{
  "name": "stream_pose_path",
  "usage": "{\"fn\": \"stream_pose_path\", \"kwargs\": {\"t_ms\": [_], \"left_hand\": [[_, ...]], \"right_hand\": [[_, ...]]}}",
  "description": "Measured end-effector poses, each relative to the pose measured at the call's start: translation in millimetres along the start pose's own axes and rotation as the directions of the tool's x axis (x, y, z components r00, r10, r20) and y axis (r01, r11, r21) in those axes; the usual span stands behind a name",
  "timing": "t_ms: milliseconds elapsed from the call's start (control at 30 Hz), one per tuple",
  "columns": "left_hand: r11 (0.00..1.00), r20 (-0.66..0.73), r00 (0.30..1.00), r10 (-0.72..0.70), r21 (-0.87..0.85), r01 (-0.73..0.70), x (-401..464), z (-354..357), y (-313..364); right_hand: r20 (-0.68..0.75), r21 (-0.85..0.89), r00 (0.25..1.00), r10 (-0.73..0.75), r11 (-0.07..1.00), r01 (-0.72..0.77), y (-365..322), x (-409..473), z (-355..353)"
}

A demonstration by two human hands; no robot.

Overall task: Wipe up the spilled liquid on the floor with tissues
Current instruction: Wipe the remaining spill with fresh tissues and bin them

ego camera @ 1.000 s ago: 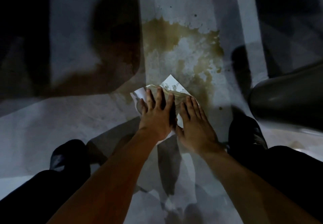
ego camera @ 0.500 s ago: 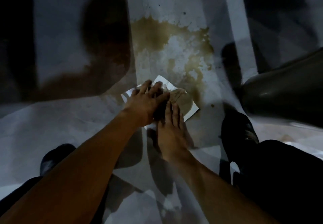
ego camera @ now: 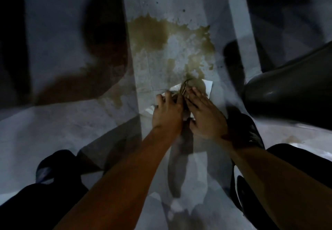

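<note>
A brown spilled liquid (ego camera: 152,34) spreads over the pale floor ahead of me, with patches running down toward my hands. A white tissue (ego camera: 208,86), stained brown and crumpled in its middle, lies on the floor at the spill's near edge. My left hand (ego camera: 167,111) presses on the tissue's left part with fingers bent. Beside it, my right hand (ego camera: 203,114) lies flat on the right part, fingers together. Most of the tissue is hidden under both hands.
A dark rounded object (ego camera: 287,93) sits close on the right. My dark shoes are at the lower left (ego camera: 52,167) and just right of my right hand (ego camera: 248,131). Deep shadows cover the floor on the left.
Both hands and the tissue have slid to the right along the spill's near edge. The tissue has bunched up between the hands and looks more soaked.
</note>
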State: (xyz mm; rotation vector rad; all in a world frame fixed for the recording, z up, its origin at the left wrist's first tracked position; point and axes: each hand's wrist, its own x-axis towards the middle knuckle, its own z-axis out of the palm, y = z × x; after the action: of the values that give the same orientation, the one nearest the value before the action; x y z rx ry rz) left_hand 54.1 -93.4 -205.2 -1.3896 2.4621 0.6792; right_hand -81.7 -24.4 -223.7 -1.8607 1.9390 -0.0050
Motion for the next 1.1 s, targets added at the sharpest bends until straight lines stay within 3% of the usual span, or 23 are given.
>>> {"fn": "stream_pose_path", "kwargs": {"t_ms": [100, 167, 233, 300, 367, 433, 733, 867, 967, 1100], "left_hand": [[0.999, 0.003, 1.000, 0.031, 0.016, -0.031, 15, -14, -2], [0.999, -0.068, 0.998, 0.011, 0.043, -0.008, 16, -22, -9], [0.999, -0.105, 0.994, -0.024, 0.035, 0.028, 7, -26, -19], [0.997, -0.040, 0.998, -0.044, -0.057, 0.042, -5, -23, -25], [0.992, 0.049, 0.997, -0.053, -0.112, 0.059, -9, -18, -25], [0.989, 0.050, 0.997, -0.059, -0.131, 0.065, -1, -18, -20], [0.976, -0.019, 1.000, -0.020, -0.217, 0.016, 73, -38, 4], [0.952, -0.116, 0.990, 0.083, -0.285, -0.113, 88, -49, 0], [0.948, -0.193, 0.966, 0.175, -0.231, -0.218, 94, -59, -10], [0.958, -0.251, 0.947, 0.199, -0.156, -0.242, 95, -61, -21]], "right_hand": [[-0.087, 0.107, 0.995, 0.058, 0.993, -0.049, -6, 2, -13], [-0.133, 0.090, 0.986, 0.096, 0.992, -0.085, -22, -4, -20], [-0.064, -0.014, 0.985, 0.162, 0.986, -0.163, -44, -7, -23], [-0.013, -0.059, 0.969, 0.246, 0.967, -0.246, -60, -5, -18], [0.020, 0.009, 0.943, 0.332, 0.943, -0.332, -66, -1, -16], [0.071, 0.087, 0.922, 0.380, 0.919, -0.385, -61, 8, -16], [-0.006, 0.149, 0.901, 0.434, 0.891, -0.428, -6, 81, -39], [-0.104, 0.136, 0.913, 0.394, 0.915, -0.380, 9, 109, -57], [-0.168, 0.102, 0.907, 0.385, 0.922, -0.373, 14, 112, -75], [-0.227, 0.086, 0.880, 0.418, 0.908, -0.409, 2, 107, -81]]}}
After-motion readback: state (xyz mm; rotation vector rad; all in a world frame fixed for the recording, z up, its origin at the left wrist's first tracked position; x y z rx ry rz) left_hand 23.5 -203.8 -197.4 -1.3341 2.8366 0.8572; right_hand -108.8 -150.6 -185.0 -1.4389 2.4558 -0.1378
